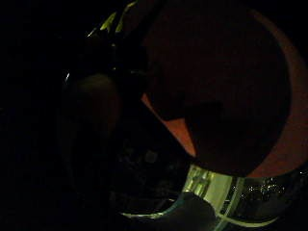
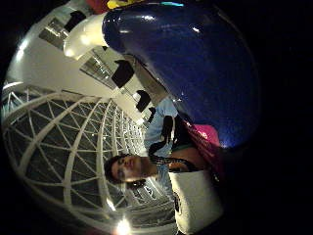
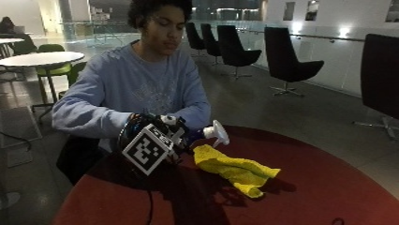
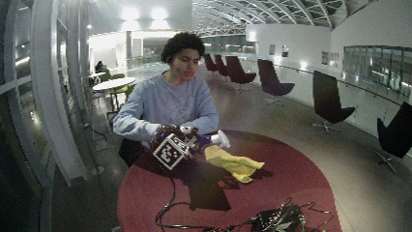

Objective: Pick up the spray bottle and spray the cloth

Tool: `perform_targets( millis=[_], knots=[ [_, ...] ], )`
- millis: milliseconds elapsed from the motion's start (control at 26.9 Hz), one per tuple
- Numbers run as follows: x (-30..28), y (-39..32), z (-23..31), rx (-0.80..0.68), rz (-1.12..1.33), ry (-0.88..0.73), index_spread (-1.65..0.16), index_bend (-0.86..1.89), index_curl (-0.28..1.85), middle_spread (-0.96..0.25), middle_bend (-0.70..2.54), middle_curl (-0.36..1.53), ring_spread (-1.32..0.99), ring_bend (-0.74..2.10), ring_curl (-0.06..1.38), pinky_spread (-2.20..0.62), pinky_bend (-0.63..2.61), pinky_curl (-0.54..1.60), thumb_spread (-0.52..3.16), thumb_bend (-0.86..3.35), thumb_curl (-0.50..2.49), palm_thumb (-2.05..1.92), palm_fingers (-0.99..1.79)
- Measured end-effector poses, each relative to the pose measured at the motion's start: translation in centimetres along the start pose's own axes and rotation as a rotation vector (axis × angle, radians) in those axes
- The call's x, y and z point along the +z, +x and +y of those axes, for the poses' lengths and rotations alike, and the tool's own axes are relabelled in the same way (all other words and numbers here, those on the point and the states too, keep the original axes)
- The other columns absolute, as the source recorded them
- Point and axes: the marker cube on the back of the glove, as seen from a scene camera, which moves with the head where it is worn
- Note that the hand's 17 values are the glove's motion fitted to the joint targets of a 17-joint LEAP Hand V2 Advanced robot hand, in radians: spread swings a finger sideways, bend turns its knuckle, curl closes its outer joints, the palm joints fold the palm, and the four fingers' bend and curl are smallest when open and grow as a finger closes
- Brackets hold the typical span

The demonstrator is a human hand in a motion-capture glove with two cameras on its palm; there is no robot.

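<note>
At the round red table (image 3: 324,187) a person grips a spray bottle (image 3: 212,133) in the gloved right hand (image 3: 163,133), held a little above the tabletop. The bottle's white nozzle points toward a crumpled yellow cloth (image 3: 235,169), which lies on the table just beside and below it. In the thumb side palm view the dark blue bottle body (image 2: 195,63) fills the space close to the palm, with the white nozzle (image 2: 85,36) at its end. The wide outside view shows the hand (image 4: 175,136), bottle (image 4: 220,139) and cloth (image 4: 233,166) in the same arrangement. The bare left hand is hidden behind the bottle.
A black box with cables (image 4: 277,220) lies at the table's (image 4: 302,188) near edge. Behind the person stand black swivel chairs (image 3: 284,61) and a white round table (image 3: 40,58) with green chairs.
</note>
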Motion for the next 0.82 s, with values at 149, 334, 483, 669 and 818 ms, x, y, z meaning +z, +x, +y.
perform_targets(
  millis=[149,334,483,669,818],
  knots=[
    [0.2,-0.1,0.2,-0.004,-0.006,-0.014,-0.36,0.06,0.08,0.03,0.40,0.43,0.09,0.70,0.39,0.30,0.52,0.37,0.97,-0.03,0.50,0.74,0.56],
    [0.6,0.1,0.3,0.002,0.004,-0.025,-0.36,0.06,0.08,0.03,0.40,0.43,0.09,0.70,0.39,0.30,0.53,0.37,0.97,-0.03,0.50,0.74,0.56],
    [0.4,-0.1,0.2,0.003,0.003,-0.019,-0.36,0.06,0.08,0.04,0.40,0.43,0.09,0.70,0.39,0.30,0.53,0.37,0.97,-0.03,0.50,0.74,0.57],
    [0.4,-0.2,0.3,-0.001,0.000,-0.016,-0.36,0.06,0.08,0.04,0.40,0.43,0.09,0.70,0.39,0.30,0.52,0.36,0.97,-0.03,0.50,0.74,0.57],
    [0.7,-1.0,0.1,-0.046,-0.036,0.024,-0.35,0.06,0.09,0.04,0.40,0.43,0.09,0.70,0.38,0.30,0.52,0.36,0.97,-0.03,0.50,0.74,0.58]
  ],
)
